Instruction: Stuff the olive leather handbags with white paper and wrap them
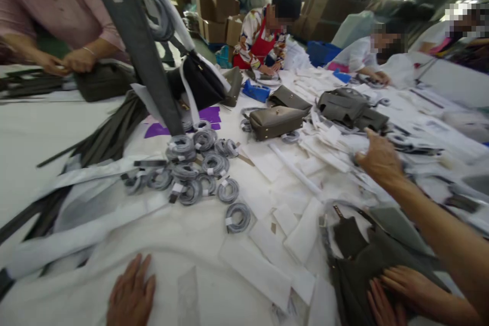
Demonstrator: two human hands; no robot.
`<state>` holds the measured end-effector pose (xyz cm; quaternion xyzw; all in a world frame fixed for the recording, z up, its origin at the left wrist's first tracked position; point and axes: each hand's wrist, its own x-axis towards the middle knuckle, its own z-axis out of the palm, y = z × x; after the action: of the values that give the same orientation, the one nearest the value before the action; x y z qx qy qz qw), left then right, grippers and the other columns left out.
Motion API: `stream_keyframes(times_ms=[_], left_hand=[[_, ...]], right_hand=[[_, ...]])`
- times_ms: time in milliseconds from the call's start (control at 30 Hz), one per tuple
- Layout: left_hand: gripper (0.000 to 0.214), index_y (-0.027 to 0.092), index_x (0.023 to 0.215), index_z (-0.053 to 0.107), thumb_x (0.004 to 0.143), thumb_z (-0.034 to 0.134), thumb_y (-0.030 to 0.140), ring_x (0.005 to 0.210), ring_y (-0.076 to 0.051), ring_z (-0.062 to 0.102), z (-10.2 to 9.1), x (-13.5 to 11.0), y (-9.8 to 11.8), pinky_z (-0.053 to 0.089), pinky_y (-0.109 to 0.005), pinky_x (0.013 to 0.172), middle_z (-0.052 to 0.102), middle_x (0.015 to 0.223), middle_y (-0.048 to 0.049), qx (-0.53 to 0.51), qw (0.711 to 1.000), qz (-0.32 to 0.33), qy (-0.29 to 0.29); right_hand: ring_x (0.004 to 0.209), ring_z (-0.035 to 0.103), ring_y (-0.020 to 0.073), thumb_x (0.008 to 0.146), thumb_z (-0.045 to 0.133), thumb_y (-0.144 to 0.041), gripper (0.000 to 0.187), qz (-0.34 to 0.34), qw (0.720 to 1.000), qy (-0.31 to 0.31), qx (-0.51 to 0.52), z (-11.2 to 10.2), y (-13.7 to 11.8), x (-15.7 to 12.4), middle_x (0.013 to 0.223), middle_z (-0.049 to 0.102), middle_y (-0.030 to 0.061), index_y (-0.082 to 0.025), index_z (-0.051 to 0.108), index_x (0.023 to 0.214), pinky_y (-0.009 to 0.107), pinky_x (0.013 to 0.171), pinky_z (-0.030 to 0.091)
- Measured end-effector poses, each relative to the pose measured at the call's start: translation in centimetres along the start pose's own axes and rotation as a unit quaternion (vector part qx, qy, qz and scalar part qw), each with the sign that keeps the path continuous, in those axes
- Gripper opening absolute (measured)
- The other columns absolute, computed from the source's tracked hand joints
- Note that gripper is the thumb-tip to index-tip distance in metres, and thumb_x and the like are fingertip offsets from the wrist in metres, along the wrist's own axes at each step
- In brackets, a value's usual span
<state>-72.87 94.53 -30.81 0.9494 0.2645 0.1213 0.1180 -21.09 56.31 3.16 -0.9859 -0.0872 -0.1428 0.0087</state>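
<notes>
At the near left we see our left hand (132, 293) lying flat on the white-covered tabletop (46, 127), fingers together and holding nothing. Just above it sits a cluster of grey coiled straps (198, 168), each bound with a small white tag, with one coil (237, 216) lying apart nearer to us. Beyond them an olive handbag (275, 121) stands among scattered white paper strips (305, 234). To the right, our right hand (378, 158) reaches out over the white paper wrappings, fingers loosely spread and gripping nothing; what the fingertips touch we cannot tell. At the lower right a dark olive bag (359, 260) lies on the tabletop, and another person's hand (401, 285) rests on it. Other people work along the far edge.
</notes>
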Motion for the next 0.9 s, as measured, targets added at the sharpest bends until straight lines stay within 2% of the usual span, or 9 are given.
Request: stream_keyframes(times_ms=[133,200,300,367,533,633,733,833,900], left_hand=[[0.062,0.021,0.154,0.014,0.095,0.030,0.031,0.137,-0.030,0.039,-0.2,0.2,0.5,0.027,-0.052,0.115,0.035,0.153,-0.0159,0.032,0.999,0.007,0.032],[0.062,0.022,0.154,0.013,0.096,0.030,0.030,0.137,-0.030,0.039,0.0,0.2,0.5,0.027,-0.051,0.115,0.035,0.153,-0.0155,0.039,0.998,0.009,0.038],[0.062,0.023,0.154,0.013,0.096,0.031,0.030,0.138,-0.029,0.038,0.3,0.0,0.3,0.026,-0.050,0.116,0.034,0.153,-0.0143,0.040,0.999,0.006,0.032],[0.062,0.023,0.154,0.015,0.095,0.032,0.030,0.139,-0.028,0.037,0.3,-0.1,0.2,0.025,-0.049,0.117,0.034,0.154,-0.0136,0.034,0.999,0.004,0.032],[0.060,0.020,0.152,0.023,0.094,0.035,0.029,0.140,-0.026,0.035,0.6,-0.3,0.3,0.022,-0.048,0.119,0.036,0.153,-0.0131,0.023,0.999,-0.005,0.035],[0.059,0.020,0.152,0.025,0.094,0.035,0.029,0.140,-0.026,0.036,0.7,-0.3,0.3,0.022,-0.047,0.119,0.037,0.153,-0.0127,0.024,0.999,-0.009,0.032],[0.062,0.022,0.153,0.021,0.094,0.036,0.028,0.140,-0.026,0.037,0.4,-0.2,0.4,0.023,-0.047,0.118,0.036,0.154,-0.0122,0.026,0.999,-0.009,0.042],[0.065,0.023,0.154,0.016,0.092,0.036,0.028,0.139,-0.028,0.037,0.1,-0.3,0.2,0.026,-0.050,0.116,0.035,0.154,-0.0127,0.017,0.999,0.001,0.041],[0.066,0.026,0.154,0.019,0.090,0.037,0.030,0.138,-0.028,0.040,0.3,-0.4,-0.3,0.029,-0.051,0.115,0.041,0.151,-0.0105,-0.006,1.000,0.000,0.021]], right_hand=[[0.092,0.068,0.0227,0.080,0.064,-0.024,0.029,-0.109,0.960,-0.212,0.150,8.5,-9.9,-7.1,0.101,0.073,0.0096,-0.021,0.067,0.109,0.037,0.089,0.051],[0.093,0.067,0.0183,0.083,0.061,-0.027,0.028,-0.179,0.926,-0.284,0.171,12.5,-16.0,-10.7,0.107,0.072,0.0052,-0.022,0.066,0.110,0.031,0.091,0.050],[0.097,0.064,0.0185,0.083,0.059,-0.027,0.036,-0.194,0.917,-0.310,0.158,16.9,-23.8,-14.1,0.112,0.069,0.0057,-0.022,0.061,0.118,0.029,0.087,0.049],[0.104,0.061,0.0222,0.079,0.060,-0.022,0.038,-0.197,0.920,-0.311,0.134,18.6,-27.0,-15.1,0.115,0.066,0.0092,-0.020,0.061,0.117,0.030,0.084,0.049],[0.105,0.057,0.0222,0.079,0.053,-0.014,0.031,-0.252,0.912,-0.305,0.107,18.9,-28.7,-15.2,0.109,0.063,0.0090,-0.021,0.062,0.108,0.030,0.086,0.046],[0.113,0.052,0.0231,0.080,0.052,-0.013,0.048,-0.305,0.907,-0.268,0.109,17.8,-29.1,-14.3,0.119,0.060,0.0089,-0.023,0.052,0.127,0.032,0.094,0.042],[0.126,0.044,0.0292,0.082,0.047,-0.008,0.059,-0.365,0.908,-0.193,0.073,17.4,-30.8,-13.5,0.141,0.050,0.0126,-0.024,0.043,0.139,0.044,0.103,0.037],[0.141,0.028,0.0342,0.085,0.042,-0.008,0.044,-0.414,0.893,-0.173,0.037,18.1,-32.6,-12.9,0.153,0.038,0.0127,-0.019,0.059,0.124,0.057,0.113,0.022],[0.144,0.023,0.0344,0.085,0.043,-0.011,0.036,-0.424,0.886,-0.185,0.026,18.9,-33.5,-12.3,0.154,0.037,0.0145,-0.015,0.066,0.114,0.058,0.117,0.014]])
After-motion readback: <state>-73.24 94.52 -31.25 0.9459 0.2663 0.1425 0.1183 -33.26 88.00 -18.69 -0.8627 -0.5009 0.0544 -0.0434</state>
